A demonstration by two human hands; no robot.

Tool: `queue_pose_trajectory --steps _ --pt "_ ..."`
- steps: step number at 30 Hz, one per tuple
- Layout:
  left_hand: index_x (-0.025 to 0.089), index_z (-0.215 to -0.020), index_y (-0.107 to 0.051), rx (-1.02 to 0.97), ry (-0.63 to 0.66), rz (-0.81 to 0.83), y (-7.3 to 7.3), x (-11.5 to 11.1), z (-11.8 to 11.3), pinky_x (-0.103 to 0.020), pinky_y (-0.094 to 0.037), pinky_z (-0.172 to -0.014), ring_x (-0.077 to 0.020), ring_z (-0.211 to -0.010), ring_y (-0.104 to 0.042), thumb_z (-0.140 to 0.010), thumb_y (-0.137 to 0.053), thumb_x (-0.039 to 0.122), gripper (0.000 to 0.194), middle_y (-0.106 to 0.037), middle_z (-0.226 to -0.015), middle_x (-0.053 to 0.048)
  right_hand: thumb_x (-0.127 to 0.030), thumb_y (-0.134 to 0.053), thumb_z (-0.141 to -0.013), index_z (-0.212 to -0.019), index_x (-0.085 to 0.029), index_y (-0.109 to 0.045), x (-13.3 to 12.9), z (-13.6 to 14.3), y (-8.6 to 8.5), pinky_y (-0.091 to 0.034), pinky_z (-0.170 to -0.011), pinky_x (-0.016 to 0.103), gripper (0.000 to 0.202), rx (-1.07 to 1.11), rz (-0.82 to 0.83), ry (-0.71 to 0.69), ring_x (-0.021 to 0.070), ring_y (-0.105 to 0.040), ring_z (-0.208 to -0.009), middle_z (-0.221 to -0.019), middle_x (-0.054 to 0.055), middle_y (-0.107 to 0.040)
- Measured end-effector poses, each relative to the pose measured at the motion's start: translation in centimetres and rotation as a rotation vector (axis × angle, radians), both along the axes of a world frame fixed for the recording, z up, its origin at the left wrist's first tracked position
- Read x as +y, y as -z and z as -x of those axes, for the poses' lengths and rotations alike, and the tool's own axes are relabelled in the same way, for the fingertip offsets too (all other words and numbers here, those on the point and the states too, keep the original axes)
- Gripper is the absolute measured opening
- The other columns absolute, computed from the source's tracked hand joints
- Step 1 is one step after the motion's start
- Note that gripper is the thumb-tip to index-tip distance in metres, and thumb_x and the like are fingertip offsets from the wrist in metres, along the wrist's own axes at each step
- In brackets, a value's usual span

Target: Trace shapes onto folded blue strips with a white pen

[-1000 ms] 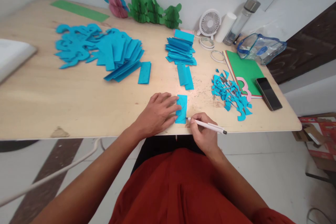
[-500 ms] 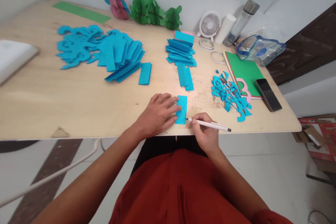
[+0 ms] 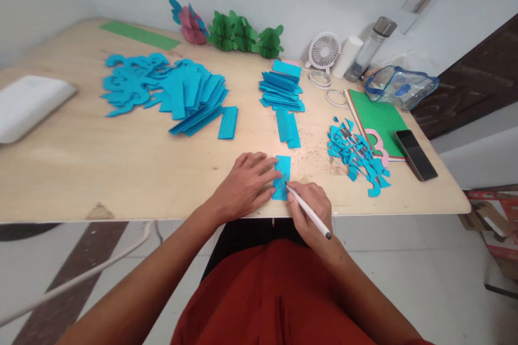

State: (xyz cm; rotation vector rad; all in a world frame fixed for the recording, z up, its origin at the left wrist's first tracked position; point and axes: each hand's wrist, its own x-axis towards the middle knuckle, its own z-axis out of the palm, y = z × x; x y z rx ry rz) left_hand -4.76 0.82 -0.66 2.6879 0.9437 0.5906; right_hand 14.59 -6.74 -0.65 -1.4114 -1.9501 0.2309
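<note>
A small blue paper strip (image 3: 284, 192) with curved pen lines lies near the table's front edge. My left hand (image 3: 250, 186) rests flat on the table, fingers spread, its fingertips on the strip's left edge. In my right hand (image 3: 313, 207) is a white pen (image 3: 311, 212), its tip at the strip's right side and its dark end slanting down toward me. Just beyond the strip are two folded blue pieces (image 3: 288, 128) and a stack of folded blue paper (image 3: 280, 89). Another folded blue piece (image 3: 227, 123) lies to the left.
A heap of cut blue shapes (image 3: 135, 81) covers the left rear; blue scraps (image 3: 352, 151) lie to the right. Further right are a green sheet (image 3: 378, 118), a phone (image 3: 416, 154) and a clear pouch (image 3: 400, 86). A fan (image 3: 324, 50) and bottle (image 3: 371, 48) stand behind.
The pen has swung from nearly level to slanting toward me, and its tip has moved onto the strip's right side. My left hand still holds the strip down. The camera view has shifted slightly.
</note>
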Motion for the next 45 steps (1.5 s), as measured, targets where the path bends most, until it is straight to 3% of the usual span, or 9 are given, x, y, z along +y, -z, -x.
queue_pose_trajectory --steps 7,13,18,22,27,33,45 --pt "0.020 -0.099 -0.063 -0.017 -0.016 0.013 0.0 0.0 0.1 -0.054 -0.035 -0.104 -0.0318 -0.124 -0.046 -0.090 -0.046 0.028 0.020 -0.058 -0.134 -0.011 -0.021 -0.048 -0.095 -0.110 -0.017 -0.067 -0.2 0.3 0.1 -0.046 -0.072 0.038 0.025 -0.052 -0.080 0.019 0.0222 -0.063 -0.076 -0.084 0.008 -0.073" --pt "0.019 -0.107 -0.062 -0.033 -0.025 0.013 0.0 0.0 0.2 -0.054 -0.036 -0.104 -0.0329 -0.125 -0.046 -0.090 -0.048 0.031 0.025 -0.058 -0.135 -0.013 -0.020 -0.048 -0.095 -0.107 -0.017 -0.067 -0.1 0.4 0.2 -0.045 -0.071 0.037 0.023 -0.046 -0.084 0.014 0.0221 -0.063 -0.075 -0.083 0.008 -0.072" --pt "0.020 -0.114 -0.061 -0.049 -0.021 0.042 -0.2 0.0 0.4 -0.053 -0.036 -0.106 -0.0320 -0.127 -0.046 -0.089 -0.051 0.031 0.029 -0.058 -0.136 -0.012 -0.018 -0.048 -0.093 -0.103 -0.019 -0.068 0.1 0.4 -0.5 -0.048 -0.074 0.037 0.022 0.033 0.018 0.023 0.0213 -0.065 -0.077 -0.084 0.007 -0.073" --pt "0.019 -0.118 -0.059 -0.059 -0.024 0.069 -0.3 0.0 0.5 -0.053 -0.036 -0.107 -0.0316 -0.129 -0.046 -0.089 -0.052 0.030 0.032 -0.058 -0.137 -0.012 -0.020 -0.049 -0.092 -0.096 -0.022 -0.068 0.8 0.8 -1.3 -0.051 -0.076 0.034 0.019 0.223 0.117 0.055 0.0197 -0.067 -0.081 -0.088 0.005 -0.074" --pt "0.020 -0.118 -0.058 -0.079 -0.028 0.097 -0.1 0.1 0.6 -0.053 -0.035 -0.108 -0.0314 -0.130 -0.045 -0.089 -0.052 0.029 0.031 -0.058 -0.137 -0.012 -0.023 -0.053 -0.088 -0.090 -0.022 -0.065 1.7 1.6 -1.1 -0.052 -0.071 0.031 0.012 0.342 0.211 0.122 0.0193 -0.067 -0.078 -0.082 0.003 -0.071" --pt "0.018 -0.118 -0.058 -0.091 -0.020 0.127 -0.1 0.1 0.6 -0.055 -0.033 -0.109 -0.0329 -0.132 -0.044 -0.089 -0.051 0.027 0.031 -0.056 -0.138 -0.013 -0.023 -0.054 -0.086 -0.082 -0.022 -0.062 2.4 2.1 -1.0 -0.049 -0.063 0.028 0.009 0.321 0.266 0.138 0.0180 -0.065 -0.071 -0.075 0.002 -0.070" --pt "0.018 -0.117 -0.056 -0.085 -0.022 0.144 -0.2 0.1 0.6 -0.055 -0.031 -0.111 -0.0321 -0.133 -0.041 -0.088 -0.052 0.027 0.030 -0.055 -0.139 -0.012 -0.024 -0.053 -0.088 -0.079 -0.022 -0.062 2.6 2.5 -1.1 -0.048 -0.066 0.030 0.012 0.210 0.174 0.143 0.0176 -0.065 -0.070 -0.073 0.002 -0.070"
